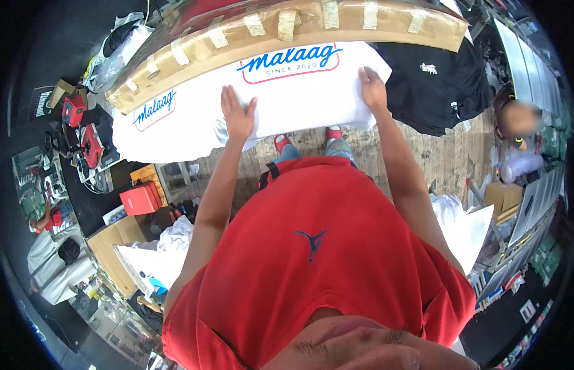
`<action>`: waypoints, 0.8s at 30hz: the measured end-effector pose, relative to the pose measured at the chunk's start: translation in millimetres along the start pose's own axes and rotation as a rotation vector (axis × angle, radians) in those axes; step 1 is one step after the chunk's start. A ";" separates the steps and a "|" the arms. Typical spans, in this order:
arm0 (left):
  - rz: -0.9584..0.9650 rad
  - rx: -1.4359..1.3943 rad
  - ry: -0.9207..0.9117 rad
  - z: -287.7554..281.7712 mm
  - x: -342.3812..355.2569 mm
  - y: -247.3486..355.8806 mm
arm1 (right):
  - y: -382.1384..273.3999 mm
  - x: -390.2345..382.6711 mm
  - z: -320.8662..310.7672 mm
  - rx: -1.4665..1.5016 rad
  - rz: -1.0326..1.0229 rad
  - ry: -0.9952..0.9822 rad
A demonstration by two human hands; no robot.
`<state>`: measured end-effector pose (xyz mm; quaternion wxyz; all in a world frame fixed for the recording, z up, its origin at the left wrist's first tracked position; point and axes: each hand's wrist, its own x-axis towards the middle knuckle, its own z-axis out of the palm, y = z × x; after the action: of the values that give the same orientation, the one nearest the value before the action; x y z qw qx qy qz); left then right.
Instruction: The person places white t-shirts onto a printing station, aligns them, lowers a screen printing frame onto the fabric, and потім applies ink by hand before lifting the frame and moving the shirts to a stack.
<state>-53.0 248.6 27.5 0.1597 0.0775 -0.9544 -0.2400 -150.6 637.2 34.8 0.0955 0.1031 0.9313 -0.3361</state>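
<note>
A white T-shirt [299, 102] with a blue and red print lies spread in front of me. Its far part runs beneath a taped brown cardboard edge [237, 38]. My left hand [239, 115] rests flat on the left part of the shirt, fingers stretched and thumb apart. Along the shirt's right side, my right hand [374, 90] touches the cloth with its fingers pointing away from me; nothing else shows in it. Left of this shirt lies another white T-shirt [176, 137] with a similar print. Black T-shirts [432, 86] with a small white print are to the right.
Red machines [92, 145] and a red box [140, 198] stand on the left. White cloth [176, 236] lies by a cardboard box near my left arm, and more white cloth [462, 225] at my right. Another person [515, 117] is at the far right, near a brown carton [503, 198].
</note>
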 end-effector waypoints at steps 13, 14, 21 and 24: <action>-0.891 -1.171 -0.302 -25.4 -12.6 -69.3 | 6.6 22.7 5.1 1.565 0.398 -0.219; -0.874 -1.148 -0.286 -27.9 -11.7 -72.9 | 7.9 27.7 6.6 1.531 0.404 -0.137; -0.885 -1.127 -0.174 -38.4 -13.2 -63.6 | 24.0 38.3 8.9 1.266 0.445 0.044; -1.025 -0.992 -0.317 -38.7 -28.6 -69.6 | 29.6 18.5 5.4 1.289 0.309 -0.222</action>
<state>-8.0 177.5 18.5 -0.0963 0.3976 -0.5890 -0.6969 -160.2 658.4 8.2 0.1571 0.2365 0.5035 -0.8160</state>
